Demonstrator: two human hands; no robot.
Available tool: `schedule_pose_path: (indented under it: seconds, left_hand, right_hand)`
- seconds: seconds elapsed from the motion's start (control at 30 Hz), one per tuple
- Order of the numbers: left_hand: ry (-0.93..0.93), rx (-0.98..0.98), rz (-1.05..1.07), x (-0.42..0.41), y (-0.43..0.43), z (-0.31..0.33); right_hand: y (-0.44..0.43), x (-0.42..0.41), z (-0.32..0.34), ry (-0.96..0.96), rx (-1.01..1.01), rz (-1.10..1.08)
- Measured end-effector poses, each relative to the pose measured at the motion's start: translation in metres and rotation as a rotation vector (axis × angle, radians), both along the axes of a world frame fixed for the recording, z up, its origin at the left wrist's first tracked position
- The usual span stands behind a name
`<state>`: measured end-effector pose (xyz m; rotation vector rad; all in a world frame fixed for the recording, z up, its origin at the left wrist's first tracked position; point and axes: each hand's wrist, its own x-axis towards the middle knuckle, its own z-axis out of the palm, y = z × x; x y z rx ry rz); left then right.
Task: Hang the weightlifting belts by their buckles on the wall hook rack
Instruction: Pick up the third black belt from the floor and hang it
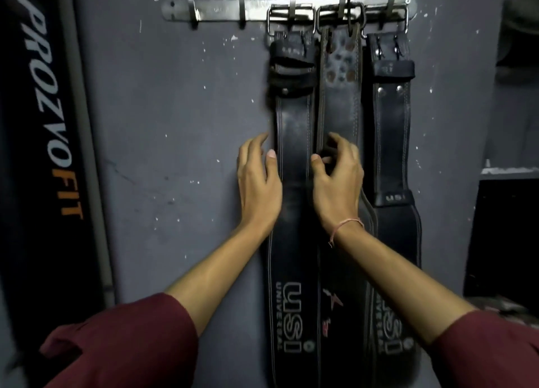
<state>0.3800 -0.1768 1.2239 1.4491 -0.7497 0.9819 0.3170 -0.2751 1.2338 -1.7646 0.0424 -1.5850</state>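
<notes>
Three black weightlifting belts hang side by side from a metal hook rack [215,10] high on the grey wall. The left belt [294,119] carries USI lettering low down; its buckle sits on the third hook. The worn middle belt [339,101] hangs from the fourth hook, the right belt [390,131] from the fifth. My left hand [258,180] lies against the left belt's left edge, fingers spread. Between the left and middle belts, my right hand [338,183] has its fingers curled around the middle belt's left edge.
The rack's two left hooks are bare. A tall black pad printed PROZVOFIT [49,110] stands at the far left against the wall. A dark shelf or cabinet [507,236] is at the right edge.
</notes>
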Motion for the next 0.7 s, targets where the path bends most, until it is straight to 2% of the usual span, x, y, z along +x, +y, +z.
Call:
schedule_pose_path:
  seconds: [0.17,0.4,0.53,0.7]
  left_hand:
    - [0.120,-0.039,-0.012,-0.033,0.019,-0.068]
    - [0.378,0.042,-0.065,-0.111,0.058,-0.150]
    - [0.508,0.079,-0.032,-0.172,0.083,-0.205]
    - [0.647,0.029,0.104,-0.247,0.112,-0.285]
  right_hand:
    - [0.011,-0.038,-0.058,0.185,-0.022,0.126]
    - [0.043,-0.099,-0.134,0.445,-0.062,0.317]
    - [0.060,-0.139,-0.186,0.562,-0.040,0.446]
    - [0.077,-0.194,-0.269,0.705,0.014,0.634]
